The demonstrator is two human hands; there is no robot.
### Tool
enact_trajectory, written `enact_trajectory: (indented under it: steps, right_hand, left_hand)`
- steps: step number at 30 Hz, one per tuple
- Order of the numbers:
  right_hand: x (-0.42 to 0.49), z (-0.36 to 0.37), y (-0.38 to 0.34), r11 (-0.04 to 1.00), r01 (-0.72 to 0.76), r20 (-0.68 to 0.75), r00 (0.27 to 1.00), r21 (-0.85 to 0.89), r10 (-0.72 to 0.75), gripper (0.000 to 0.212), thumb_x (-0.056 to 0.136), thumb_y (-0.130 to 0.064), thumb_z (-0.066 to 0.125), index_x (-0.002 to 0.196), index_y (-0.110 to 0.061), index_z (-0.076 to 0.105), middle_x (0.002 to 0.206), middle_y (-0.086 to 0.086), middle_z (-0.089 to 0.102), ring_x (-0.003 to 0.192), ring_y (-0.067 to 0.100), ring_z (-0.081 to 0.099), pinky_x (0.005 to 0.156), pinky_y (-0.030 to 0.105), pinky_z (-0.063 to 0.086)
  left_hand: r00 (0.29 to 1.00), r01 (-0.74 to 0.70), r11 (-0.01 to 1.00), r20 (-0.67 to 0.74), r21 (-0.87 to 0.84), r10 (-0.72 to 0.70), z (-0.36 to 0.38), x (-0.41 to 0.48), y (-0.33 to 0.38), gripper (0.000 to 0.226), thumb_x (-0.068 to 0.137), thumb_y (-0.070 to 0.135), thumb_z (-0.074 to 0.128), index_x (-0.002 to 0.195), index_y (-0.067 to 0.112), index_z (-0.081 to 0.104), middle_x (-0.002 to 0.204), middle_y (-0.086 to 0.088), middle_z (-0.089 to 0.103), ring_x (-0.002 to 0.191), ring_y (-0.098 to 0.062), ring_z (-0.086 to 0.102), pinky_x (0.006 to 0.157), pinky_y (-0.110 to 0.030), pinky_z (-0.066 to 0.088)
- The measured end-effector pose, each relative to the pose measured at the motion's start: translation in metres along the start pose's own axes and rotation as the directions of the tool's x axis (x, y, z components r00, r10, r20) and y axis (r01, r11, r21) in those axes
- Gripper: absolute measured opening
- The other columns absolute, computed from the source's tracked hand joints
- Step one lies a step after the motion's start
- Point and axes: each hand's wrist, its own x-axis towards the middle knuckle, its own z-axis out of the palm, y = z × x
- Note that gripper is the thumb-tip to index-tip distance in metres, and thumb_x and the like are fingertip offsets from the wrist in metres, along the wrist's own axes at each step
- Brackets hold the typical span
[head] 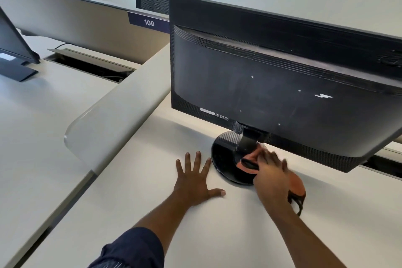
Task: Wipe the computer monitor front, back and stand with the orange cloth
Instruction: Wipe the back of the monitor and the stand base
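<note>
My right hand (272, 172) presses the orange cloth (297, 185) flat-fingered on the stand (224, 156) base at its neck, my left hand (194, 178) spread on the worktop (141, 191) just beside.

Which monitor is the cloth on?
The large monitor seen from behind: the right hand presses the orange cloth against its stand. The monitor at the left edge stands untouched.
</note>
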Motion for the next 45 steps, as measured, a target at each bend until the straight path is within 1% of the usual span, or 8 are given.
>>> enact_trajectory:
  steps: [6,10,14,22,26,31,37,45]
  right_hand:
    - [-0.005,0.019,0.018,0.984,0.176,0.13,0.976,0.02,-0.177,0.075,0.082,-0.019,0.056,0.151,-0.02,0.028,0.155,-0.003,0.033,0.144,0.021,0.023,0.12,0.041,0.012]
    - [0.009,0.009,0.034,0.999,0.001,0.108,0.994,0.034,-0.005,0.072,0.085,-0.011,0.047,0.152,-0.024,0.026,0.157,-0.005,0.029,0.147,0.023,0.019,0.119,0.047,0.011]
    - [0.004,0.011,0.011,0.992,0.079,0.158,0.983,0.096,-0.094,0.076,0.085,-0.017,0.048,0.154,-0.022,0.017,0.161,-0.004,0.018,0.149,0.021,0.011,0.121,0.041,0.005]
    - [-0.013,0.021,0.017,0.987,0.138,0.06,0.988,0.085,-0.143,0.075,0.049,-0.012,0.079,0.123,-0.013,0.066,0.125,0.003,0.066,0.118,0.027,0.06,0.106,0.046,0.04]
    - [-0.02,0.026,0.011,0.973,0.225,0.04,0.973,0.052,-0.227,0.083,0.044,-0.012,0.084,0.124,-0.006,0.064,0.126,0.01,0.065,0.118,0.032,0.06,0.105,0.042,0.027]
    - [-0.02,0.027,0.017,0.976,0.193,0.046,0.979,0.102,-0.198,0.075,0.07,-0.02,0.064,0.142,-0.011,0.046,0.147,0.004,0.045,0.138,0.024,0.04,0.117,0.039,0.017]
    - [-0.021,0.029,0.014,0.964,0.187,0.066,0.977,0.188,-0.202,0.076,0.082,-0.03,0.043,0.153,-0.016,0.02,0.159,-0.003,0.02,0.149,0.016,0.013,0.12,0.032,-0.005]
    - [-0.022,0.034,0.013,0.97,0.194,0.061,0.977,0.143,-0.204,0.084,0.064,-0.022,0.079,0.14,-0.009,0.047,0.144,0.006,0.049,0.135,0.025,0.044,0.119,0.037,0.011]
  left_hand:
    - [1.0,0.001,1.0,-0.03,0.008,0.0,0.004,0.001,-0.001,0.118,0.062,0.099,0.017,0.153,0.029,-0.012,0.157,-0.009,-0.027,0.141,-0.041,-0.029,0.11,-0.065,-0.013]
    - [1.0,0.005,1.0,-0.019,0.023,-0.005,0.004,0.002,0.0,0.117,0.064,0.099,0.016,0.153,0.029,-0.014,0.157,-0.009,-0.029,0.141,-0.042,-0.029,0.11,-0.066,-0.013]
    - [1.0,0.005,1.0,-0.023,0.015,-0.004,0.003,0.002,0.0,0.118,0.063,0.099,0.017,0.152,0.029,-0.015,0.15,-0.006,-0.036,0.14,-0.042,-0.029,0.11,-0.066,-0.014]
    - [1.0,-0.018,1.0,-0.006,0.011,0.018,0.0,0.003,0.001,0.116,0.063,0.098,0.021,0.149,0.034,-0.023,0.155,-0.003,-0.035,0.138,-0.049,-0.029,0.106,-0.069,-0.013]
    - [0.999,-0.037,0.999,-0.023,0.034,0.038,0.0,0.004,0.0,0.113,0.064,0.098,0.017,0.149,0.035,-0.023,0.155,0.002,-0.033,0.139,-0.048,-0.027,0.105,-0.071,-0.011]
    - [0.993,-0.094,0.995,-0.068,0.019,0.095,0.001,0.004,-0.002,0.113,0.069,0.095,0.016,0.152,0.027,-0.016,0.154,0.008,-0.028,0.147,-0.026,-0.021,0.107,-0.071,-0.01]
    - [0.985,0.022,0.992,-0.167,-0.127,-0.043,0.001,0.013,0.007,0.097,0.074,0.091,0.015,0.153,0.034,0.008,0.163,0.009,-0.004,0.15,-0.016,-0.007,0.11,-0.068,-0.006]
    - [0.986,0.063,0.991,-0.144,-0.121,-0.08,-0.004,0.023,0.011,0.125,0.056,0.101,0.024,0.152,0.031,-0.013,0.163,-0.002,-0.007,0.149,-0.022,-0.005,0.107,-0.071,-0.003]
